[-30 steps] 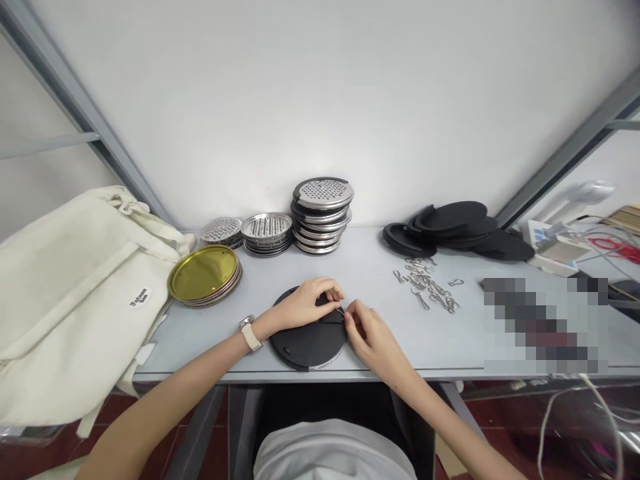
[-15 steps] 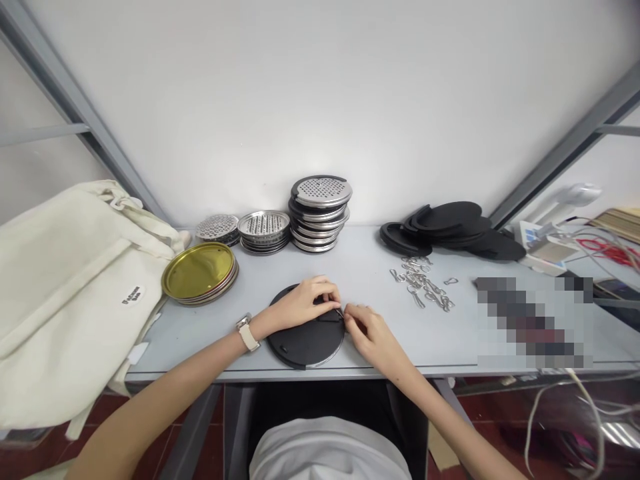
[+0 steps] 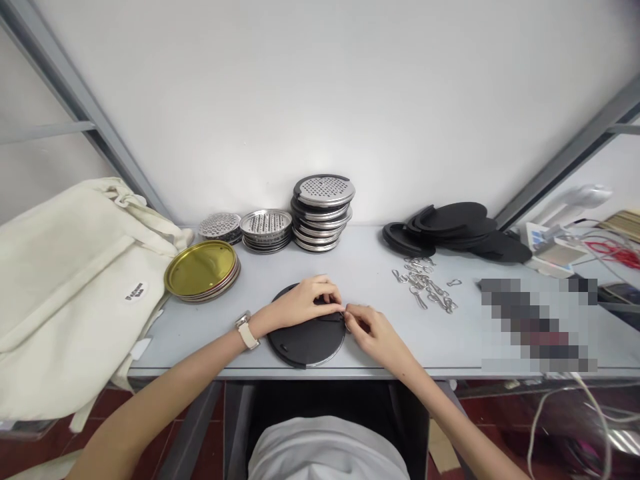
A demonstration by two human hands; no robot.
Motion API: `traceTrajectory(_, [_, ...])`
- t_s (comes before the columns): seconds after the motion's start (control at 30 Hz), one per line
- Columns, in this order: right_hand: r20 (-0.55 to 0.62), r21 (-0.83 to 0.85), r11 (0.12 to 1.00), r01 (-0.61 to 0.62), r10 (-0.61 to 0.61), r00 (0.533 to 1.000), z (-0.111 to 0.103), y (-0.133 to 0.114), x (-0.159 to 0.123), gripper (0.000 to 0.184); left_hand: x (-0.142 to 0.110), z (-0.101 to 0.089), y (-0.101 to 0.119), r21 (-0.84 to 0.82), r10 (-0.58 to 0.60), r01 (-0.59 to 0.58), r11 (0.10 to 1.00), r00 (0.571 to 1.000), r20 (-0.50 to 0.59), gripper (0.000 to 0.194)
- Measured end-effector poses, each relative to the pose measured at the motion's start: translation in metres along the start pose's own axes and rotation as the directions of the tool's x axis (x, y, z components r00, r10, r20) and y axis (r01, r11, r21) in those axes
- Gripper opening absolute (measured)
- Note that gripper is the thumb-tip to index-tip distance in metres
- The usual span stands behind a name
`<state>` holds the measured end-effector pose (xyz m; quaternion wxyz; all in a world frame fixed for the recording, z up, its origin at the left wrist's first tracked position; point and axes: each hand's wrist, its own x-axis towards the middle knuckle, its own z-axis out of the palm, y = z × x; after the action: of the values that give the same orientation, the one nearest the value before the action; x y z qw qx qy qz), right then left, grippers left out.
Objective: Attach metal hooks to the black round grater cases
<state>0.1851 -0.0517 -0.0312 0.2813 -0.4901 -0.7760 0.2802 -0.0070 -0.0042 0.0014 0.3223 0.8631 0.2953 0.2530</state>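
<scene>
In the head view, a flat, round black disc with a silvery edge [image 3: 313, 345] lies on the pale grey worktop [image 3: 390, 357], near its front. The bare left hand [image 3: 309, 301] lies over it, thumb reaching the bare right hand's [image 3: 371, 328] bent fingers at the disc's right edge. Whether either grip is clamped on something small, I cannot tell. Loose silver metal clips [image 3: 427, 287] lie farther right.

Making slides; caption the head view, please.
Left hand and right hand close together at a black disc, metal clips to the right.
</scene>
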Motion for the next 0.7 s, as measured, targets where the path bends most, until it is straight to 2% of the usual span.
traceTrajectory(0.17, [-0.058,-0.037,0.998,-0.042,0.04,0.998,0.006,-0.004,-0.001,0.027,0.001,-0.006,-0.002,-0.036,-0.009,0.012,0.999,0.998,0.059,0.032])
traceTrajectory(0.3, [-0.078,-0.107,0.994,-0.037,0.029,0.997,0.01,-0.006,-0.004,0.029,0.001,-0.008,-0.003,-0.061,-0.001,0.007,0.998,0.996,0.094,0.032])
traceTrajectory(0.47, [-0.082,-0.12,0.992,-0.028,0.019,0.996,0.011,-0.004,-0.005,0.031,0.001,-0.007,-0.002,-0.077,-0.006,0.011,0.997,0.998,0.068,0.039])
traceTrajectory(0.7, [-0.101,-0.104,0.995,0.004,-0.014,0.995,0.012,-0.001,-0.007,0.032,0.001,-0.008,-0.002,-0.08,0.008,0.001,0.997,0.994,0.11,0.029])
